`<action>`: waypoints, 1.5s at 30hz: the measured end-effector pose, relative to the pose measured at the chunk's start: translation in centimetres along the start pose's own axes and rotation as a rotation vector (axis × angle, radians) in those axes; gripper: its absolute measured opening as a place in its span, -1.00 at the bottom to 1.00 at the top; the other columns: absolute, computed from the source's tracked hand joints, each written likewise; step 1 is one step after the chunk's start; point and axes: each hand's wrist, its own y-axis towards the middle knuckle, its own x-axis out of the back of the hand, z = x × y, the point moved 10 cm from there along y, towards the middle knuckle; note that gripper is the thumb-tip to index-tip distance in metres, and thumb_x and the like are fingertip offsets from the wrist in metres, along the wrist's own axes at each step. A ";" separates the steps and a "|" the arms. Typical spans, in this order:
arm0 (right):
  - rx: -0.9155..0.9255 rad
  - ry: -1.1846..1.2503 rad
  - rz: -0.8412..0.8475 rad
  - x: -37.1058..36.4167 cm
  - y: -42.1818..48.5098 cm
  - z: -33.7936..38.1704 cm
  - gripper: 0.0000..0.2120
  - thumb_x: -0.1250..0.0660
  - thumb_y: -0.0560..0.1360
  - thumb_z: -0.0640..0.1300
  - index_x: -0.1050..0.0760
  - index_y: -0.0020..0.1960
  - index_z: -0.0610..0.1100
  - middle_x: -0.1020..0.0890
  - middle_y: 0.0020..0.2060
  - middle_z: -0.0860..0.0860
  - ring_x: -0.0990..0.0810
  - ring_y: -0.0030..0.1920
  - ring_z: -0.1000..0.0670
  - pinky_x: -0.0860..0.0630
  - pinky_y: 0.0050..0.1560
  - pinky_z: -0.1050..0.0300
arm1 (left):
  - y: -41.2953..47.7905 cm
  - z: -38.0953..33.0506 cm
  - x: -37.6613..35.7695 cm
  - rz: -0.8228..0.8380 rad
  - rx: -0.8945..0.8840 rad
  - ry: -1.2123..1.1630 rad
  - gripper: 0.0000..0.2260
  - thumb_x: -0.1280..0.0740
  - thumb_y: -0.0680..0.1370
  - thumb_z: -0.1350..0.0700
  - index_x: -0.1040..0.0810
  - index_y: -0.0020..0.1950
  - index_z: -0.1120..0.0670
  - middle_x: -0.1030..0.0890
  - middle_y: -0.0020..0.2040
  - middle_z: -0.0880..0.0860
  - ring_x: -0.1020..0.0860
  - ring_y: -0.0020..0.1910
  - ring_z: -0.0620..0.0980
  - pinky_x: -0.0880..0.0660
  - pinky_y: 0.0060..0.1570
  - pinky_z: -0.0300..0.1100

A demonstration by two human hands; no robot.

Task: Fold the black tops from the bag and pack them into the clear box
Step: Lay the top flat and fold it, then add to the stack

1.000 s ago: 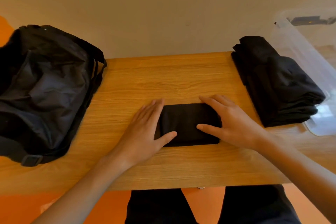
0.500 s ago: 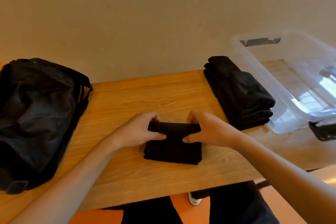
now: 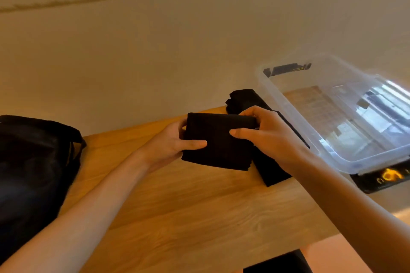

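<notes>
Centre frame: left hand point(image 3: 170, 142) and right hand point(image 3: 266, 139), fingers point(image 3: 195, 143) clamped on folded black fabric top point(image 3: 217, 146) above wooden desk point(image 3: 199, 206). Risk: a slack pinch probably lets the folds flop open before clear plastic box point(image 3: 381, 160), right.

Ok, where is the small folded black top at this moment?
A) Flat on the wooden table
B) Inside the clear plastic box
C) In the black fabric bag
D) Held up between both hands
D: the left hand and the right hand grip the folded black top by its sides, raised off the wooden table; no garment shows in the clear plastic box.
</notes>
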 end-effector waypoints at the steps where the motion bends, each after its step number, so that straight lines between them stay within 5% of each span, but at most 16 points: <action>1: -0.010 -0.015 -0.030 0.8 0.3 0.0 -0.73 -0.50 0.50 -0.15 -0.54 0.15 -0.01 -0.68 -0.01 0.01 -0.72 -0.05 0.11 -0.68 -0.09 0.16 | 0.8 -0.2 -0.2 0.023 0.003 0.001 -0.48 -0.46 0.48 0.27 -0.46 0.43 0.12 -0.65 0.25 0.14 -0.64 0.24 0.08 -0.63 0.08 -0.12; 6: -0.049 -0.071 -0.173 4.3 2.7 0.3 -0.70 -0.54 0.48 -0.07 -0.48 0.11 0.06 -0.65 0.02 0.00 -0.71 -0.06 0.03 -0.71 -0.07 0.01 | 5.4 -4.2 0.4 0.021 -0.061 -0.016 -0.46 -0.47 0.46 0.27 -0.43 0.42 0.08 -0.68 0.15 0.17 -0.66 0.18 0.16 -0.66 -0.01 -0.06; 11: -0.015 -0.302 -0.281 7.3 6.7 1.8 -0.65 -0.51 0.51 -0.03 -0.41 0.17 0.02 -0.58 -0.01 0.08 -0.60 -0.10 0.15 -0.47 -0.36 0.39 | 11.0 -7.5 0.2 -0.005 -0.116 0.097 -0.45 -0.46 0.52 0.24 -0.39 0.43 -0.09 -0.66 0.10 0.18 -0.70 0.08 0.19 -0.67 -0.14 0.04; 17: -0.023 -0.692 -0.225 7.5 11.2 2.2 -0.61 -0.48 0.52 -0.07 -0.39 0.23 -0.11 -0.54 0.02 -0.06 -0.52 0.10 -0.10 -0.39 -0.17 0.10 | 17.0 -7.1 -0.4 0.070 -0.054 0.137 -0.47 -0.40 0.59 0.30 -0.40 0.45 -0.16 -0.66 0.20 0.22 -0.69 0.09 0.18 -0.65 -0.15 -0.03; 22: 0.007 -0.875 -0.213 6.8 12.4 1.5 -0.55 -0.49 0.51 -0.07 -0.39 0.31 -0.09 -0.51 0.17 -0.11 -0.50 0.21 -0.17 -0.52 0.12 -0.02 | 20.2 -6.0 -1.3 0.131 -0.038 0.184 -0.48 -0.40 0.59 0.30 -0.43 0.46 -0.14 -0.65 0.25 0.13 -0.69 0.12 0.15 -0.68 -0.09 0.02; 29: 0.075 -1.258 -0.110 4.5 10.8 1.7 -0.49 -0.24 0.63 0.09 -0.31 0.52 -0.08 -0.35 0.46 -0.11 -0.26 0.47 -0.16 -0.16 0.42 -0.01 | 22.9 -5.3 -1.0 0.162 -0.030 0.285 -0.53 -0.43 0.58 0.26 -0.49 0.43 -0.09 -0.62 0.29 0.06 -0.68 0.14 0.08 -0.68 -0.02 0.05; 33: -0.011 -1.260 0.071 1.7 9.3 -0.4 -0.33 0.10 0.68 0.28 -0.02 0.66 -0.07 -0.09 0.63 -0.18 -0.03 0.63 -0.16 0.06 0.59 -0.06 | 24.1 -4.7 -1.6 0.183 -0.041 0.250 -0.57 -0.44 0.58 0.24 -0.53 0.40 -0.07 -0.64 0.26 0.01 -0.68 0.14 0.02 -0.67 -0.04 -0.02; 38: -0.137 -1.231 0.073 1.0 8.6 -3.1 -0.19 0.15 0.62 0.39 0.21 0.67 -0.10 0.07 0.65 -0.20 0.09 0.65 -0.18 0.08 0.61 -0.11 | 25.3 -4.9 -2.4 0.203 -0.078 0.329 -0.57 -0.46 0.56 0.25 -0.54 0.39 -0.03 -0.61 0.23 -0.05 -0.63 0.12 -0.25 -0.63 -0.02 -0.21; 45: -0.119 -1.223 0.090 -1.0 7.7 -3.3 -0.22 0.03 0.63 0.36 0.10 0.67 -0.08 -0.01 0.64 -0.20 0.02 0.64 -0.23 -0.02 0.58 -0.17 | 26.3 -3.3 -1.1 0.021 -0.116 0.194 -0.69 -0.45 0.57 0.17 -0.61 0.31 -0.01 -0.61 0.26 0.05 -0.56 0.30 0.03 -0.62 0.19 0.00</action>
